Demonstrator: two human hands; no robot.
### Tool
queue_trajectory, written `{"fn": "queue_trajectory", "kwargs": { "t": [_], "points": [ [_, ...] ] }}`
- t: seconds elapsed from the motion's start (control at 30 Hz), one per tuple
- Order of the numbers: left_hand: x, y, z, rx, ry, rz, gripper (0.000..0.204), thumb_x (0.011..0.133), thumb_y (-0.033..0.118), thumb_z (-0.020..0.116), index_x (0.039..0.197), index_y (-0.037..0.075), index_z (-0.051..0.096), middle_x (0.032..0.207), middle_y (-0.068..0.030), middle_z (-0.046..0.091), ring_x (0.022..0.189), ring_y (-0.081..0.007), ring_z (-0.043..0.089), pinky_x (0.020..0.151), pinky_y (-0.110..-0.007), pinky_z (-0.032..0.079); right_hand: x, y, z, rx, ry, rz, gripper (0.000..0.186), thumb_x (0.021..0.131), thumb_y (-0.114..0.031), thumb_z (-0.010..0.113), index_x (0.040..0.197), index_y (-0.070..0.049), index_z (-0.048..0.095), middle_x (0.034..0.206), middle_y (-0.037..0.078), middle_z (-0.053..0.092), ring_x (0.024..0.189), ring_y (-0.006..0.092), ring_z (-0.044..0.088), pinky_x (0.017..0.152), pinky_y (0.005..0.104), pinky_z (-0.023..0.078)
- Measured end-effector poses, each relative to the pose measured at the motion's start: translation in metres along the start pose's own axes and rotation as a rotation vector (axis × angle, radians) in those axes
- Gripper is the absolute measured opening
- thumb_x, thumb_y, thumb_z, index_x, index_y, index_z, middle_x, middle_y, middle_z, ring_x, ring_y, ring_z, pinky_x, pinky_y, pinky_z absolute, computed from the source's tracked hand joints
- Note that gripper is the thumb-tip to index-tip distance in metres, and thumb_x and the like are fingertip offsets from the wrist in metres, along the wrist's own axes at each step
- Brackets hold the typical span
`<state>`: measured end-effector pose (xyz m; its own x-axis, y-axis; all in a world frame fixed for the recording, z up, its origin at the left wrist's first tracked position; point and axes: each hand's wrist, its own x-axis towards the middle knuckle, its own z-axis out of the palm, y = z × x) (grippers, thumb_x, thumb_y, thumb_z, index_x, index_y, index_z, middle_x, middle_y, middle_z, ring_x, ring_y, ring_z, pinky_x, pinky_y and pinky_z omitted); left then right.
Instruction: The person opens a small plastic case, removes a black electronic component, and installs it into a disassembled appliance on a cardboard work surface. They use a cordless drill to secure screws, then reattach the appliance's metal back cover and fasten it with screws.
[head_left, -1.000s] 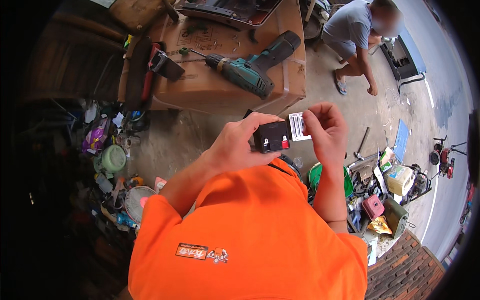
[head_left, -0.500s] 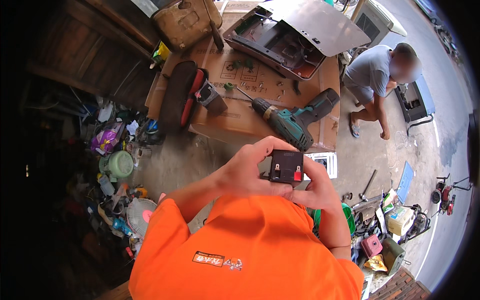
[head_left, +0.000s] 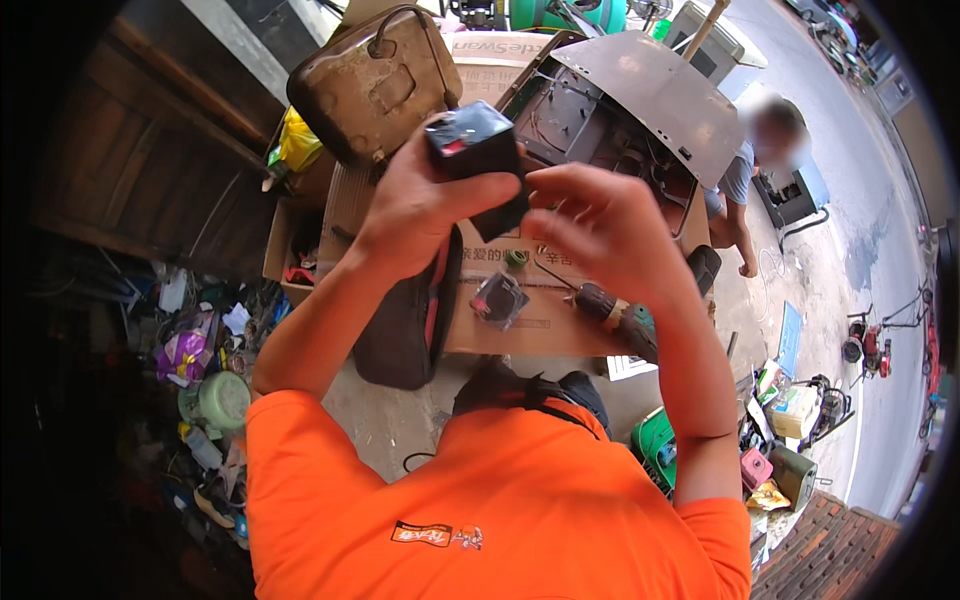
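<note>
My left hand (head_left: pixel 415 205) grips a black rectangular battery (head_left: pixel 478 190), raised above a large cardboard box (head_left: pixel 540 340). Just right of the battery is my right hand (head_left: pixel 595 225), blurred, its fingers half bent and apart, fingertips close to the battery's side. On the cardboard below lie a dark soft case with red edging (head_left: pixel 390 340), a small clear-wrapped dark item (head_left: pixel 497 300), a green roll (head_left: pixel 516 258) and a teal cordless drill (head_left: pixel 630 325), partly hidden by my right arm. An opened metal housing with a raised lid (head_left: pixel 650 90) stands behind my hands.
A stained tan container (head_left: pixel 345 75) and a yellow bag (head_left: pixel 300 140) are at back left. A person (head_left: pixel 740 180) bends at the right near a blue-grey cabinet (head_left: pixel 790 195). Mixed clutter (head_left: pixel 200 420) lies along the left, more items (head_left: pixel 775 430) at lower right.
The battery has risen forward in my left hand, away from my body, over the cardboard. My right hand has come off it and moved up alongside. The view has shifted with my head.
</note>
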<state>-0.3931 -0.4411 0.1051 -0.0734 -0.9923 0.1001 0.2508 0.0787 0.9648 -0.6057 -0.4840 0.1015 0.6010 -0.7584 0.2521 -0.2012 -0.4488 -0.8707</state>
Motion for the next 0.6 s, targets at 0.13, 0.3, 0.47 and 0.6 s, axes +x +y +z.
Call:
{"fn": "queue_trajectory", "kwargs": {
  "t": [0.13,0.3,0.47,0.6],
  "points": [
    [0.007,0.002,-0.055,0.017,0.134,0.033,0.058,0.082,-0.002,0.071,0.135,0.002,0.050,0.120,-0.0122,0.066,0.109,-0.0218,0.066,0.094,-0.036,0.054,0.086,0.063,-0.026,-0.176,0.281,0.216,0.029,0.086,-0.015,0.073,0.104,0.007,0.071,0.093,0.017,0.075,0.080,0.0177,0.072,0.074,0.0305,0.056],
    [0.013,-0.015,-0.084,0.077,0.188,-0.012,0.059,0.079,-0.005,0.073,0.133,0.003,0.052,0.121,-0.0103,0.065,0.107,-0.0177,0.065,0.091,-0.032,0.054,0.165,0.137,0.003,-0.627,-0.061,0.434,0.040,0.075,-0.019,0.074,0.104,0.007,0.070,0.100,0.025,0.071,0.091,0.0317,0.071,0.080,0.0396,0.056],
    [0.013,-0.008,-0.085,0.116,0.172,-0.027,0.053,0.075,0.001,0.082,0.122,0.004,0.056,0.104,0.0004,0.062,0.095,-0.0085,0.060,0.085,-0.026,0.051,0.190,0.154,0.028,-0.728,-0.071,0.556,0.031,0.076,-0.009,0.063,0.102,0.006,0.070,0.112,0.030,0.067,0.107,0.0403,0.067,0.090,0.0431,0.054],
    [0.026,-0.010,-0.086,0.272,0.113,-0.008,0.055,0.076,0.001,0.081,0.124,0.002,0.055,0.109,-0.0013,0.063,0.100,-0.0087,0.060,0.088,-0.026,0.051,0.190,0.158,0.016,-0.595,-0.095,0.459,0.025,0.075,-0.010,0.064,0.089,0.010,0.070,0.091,0.032,0.068,0.090,0.0386,0.071,0.079,0.0427,0.054]
  ]
}}
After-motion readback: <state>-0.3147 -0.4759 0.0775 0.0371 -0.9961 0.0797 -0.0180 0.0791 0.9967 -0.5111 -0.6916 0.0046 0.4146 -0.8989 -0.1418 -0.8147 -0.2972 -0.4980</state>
